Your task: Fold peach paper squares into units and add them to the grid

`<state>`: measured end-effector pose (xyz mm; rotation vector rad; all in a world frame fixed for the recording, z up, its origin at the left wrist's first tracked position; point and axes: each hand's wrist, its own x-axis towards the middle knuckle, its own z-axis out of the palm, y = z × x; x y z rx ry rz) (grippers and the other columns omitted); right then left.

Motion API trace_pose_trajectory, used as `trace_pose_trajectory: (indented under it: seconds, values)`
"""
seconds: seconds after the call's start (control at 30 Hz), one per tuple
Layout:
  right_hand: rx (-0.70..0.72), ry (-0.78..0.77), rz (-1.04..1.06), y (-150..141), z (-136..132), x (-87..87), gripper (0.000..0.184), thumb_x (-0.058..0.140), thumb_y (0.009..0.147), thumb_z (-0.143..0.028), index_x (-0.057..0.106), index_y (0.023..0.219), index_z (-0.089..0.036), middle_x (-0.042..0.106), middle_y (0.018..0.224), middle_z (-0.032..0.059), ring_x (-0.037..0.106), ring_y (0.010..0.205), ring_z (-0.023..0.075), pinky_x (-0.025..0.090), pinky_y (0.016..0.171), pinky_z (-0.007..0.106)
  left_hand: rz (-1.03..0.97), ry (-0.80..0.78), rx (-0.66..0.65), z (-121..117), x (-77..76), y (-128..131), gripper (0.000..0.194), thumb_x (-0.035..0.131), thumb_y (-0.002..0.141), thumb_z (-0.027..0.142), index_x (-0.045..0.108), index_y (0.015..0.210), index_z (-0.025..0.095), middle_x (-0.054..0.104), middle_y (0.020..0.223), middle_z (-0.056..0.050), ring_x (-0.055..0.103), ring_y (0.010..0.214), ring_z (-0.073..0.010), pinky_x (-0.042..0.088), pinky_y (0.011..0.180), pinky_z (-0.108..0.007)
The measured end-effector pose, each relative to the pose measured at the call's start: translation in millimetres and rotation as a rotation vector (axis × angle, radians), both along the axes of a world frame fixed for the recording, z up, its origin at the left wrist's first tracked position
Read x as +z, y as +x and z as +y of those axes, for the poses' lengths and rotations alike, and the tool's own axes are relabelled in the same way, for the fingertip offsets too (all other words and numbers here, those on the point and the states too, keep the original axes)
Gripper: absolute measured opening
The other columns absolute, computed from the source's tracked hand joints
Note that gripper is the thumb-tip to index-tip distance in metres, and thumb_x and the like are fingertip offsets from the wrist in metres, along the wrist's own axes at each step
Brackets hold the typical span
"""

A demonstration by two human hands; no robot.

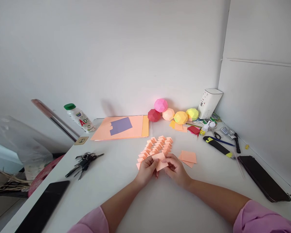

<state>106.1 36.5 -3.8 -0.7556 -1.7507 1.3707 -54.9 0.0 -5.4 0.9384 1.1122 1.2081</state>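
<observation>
Both my hands meet at the middle of the table around one small peach paper square [160, 161]. My left hand [147, 169] pinches its left side with the thumb on top. On the right edge, the fingers of my right hand [176, 171] are closed on the same paper. Just beyond my hands stand several folded peach paper pieces [157, 144] in rows, partly hidden by the hands. To the right of my right hand lie loose flat peach paper squares [191, 156], overlapping each other.
Faceted paper balls [160, 105] sit against the wall. Peach sheets [104, 129] lie at the back left. Keys [83, 165], a dark slab [44, 207] and a bottle [80, 118] are left. A utility knife [218, 147], glue bottle [204, 129] and phone [264, 178] lie right.
</observation>
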Motion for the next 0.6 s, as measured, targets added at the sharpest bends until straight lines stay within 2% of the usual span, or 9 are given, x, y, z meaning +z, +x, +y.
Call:
trace_pose_trajectory:
  seconds: [0.13, 0.3, 0.47, 0.6]
  values:
    - [0.055, -0.051, 0.021, -1.1, -0.9, 4.8, 0.014, 0.058, 0.081, -0.028, 0.064, 0.092, -0.023, 0.046, 0.101, 0.0064, 0.056, 0.068, 0.0136, 0.051, 0.057, 0.03, -0.016, 0.015, 0.0, 0.0, 4.0, 1.6, 0.03, 0.057, 0.08, 0.045, 0.053, 0.08, 0.016, 0.058, 0.051, 0.003, 0.054, 0.043, -0.0115, 0.043, 0.041, -0.023]
    - [0.074, 0.042, 0.008, -1.6, -1.1, 2.3, 0.017, 0.06, 0.081, -0.035, 0.066, 0.094, -0.026, 0.049, 0.103, 0.0065, 0.056, 0.069, 0.0138, 0.052, 0.059, 0.03, -0.028, 0.01, 0.023, -0.3, 8.9, 3.1, 0.031, 0.062, 0.076, 0.046, 0.055, 0.079, 0.015, 0.062, 0.061, 0.0, 0.057, 0.049, -0.0124, 0.046, 0.043, -0.024]
    - [0.112, 0.071, 0.014, -2.3, -0.6, -2.3, 0.016, 0.061, 0.081, -0.032, 0.068, 0.094, -0.024, 0.048, 0.101, 0.0068, 0.057, 0.073, 0.0148, 0.052, 0.058, 0.029, -0.015, 0.021, 0.01, -0.6, 6.7, 2.9, 0.032, 0.063, 0.075, 0.046, 0.056, 0.077, 0.015, 0.062, 0.061, 0.0, 0.058, 0.05, -0.0133, 0.047, 0.044, -0.025]
    - [0.144, 0.025, 0.05, -3.3, -1.6, 5.8, 0.016, 0.057, 0.084, -0.033, 0.069, 0.088, -0.022, 0.047, 0.094, 0.0054, 0.058, 0.069, 0.0137, 0.054, 0.062, 0.03, 0.002, 0.036, -0.005, -0.5, 5.2, 3.5, 0.032, 0.061, 0.077, 0.046, 0.052, 0.072, 0.016, 0.062, 0.056, 0.0, 0.058, 0.048, -0.0138, 0.046, 0.043, -0.024]
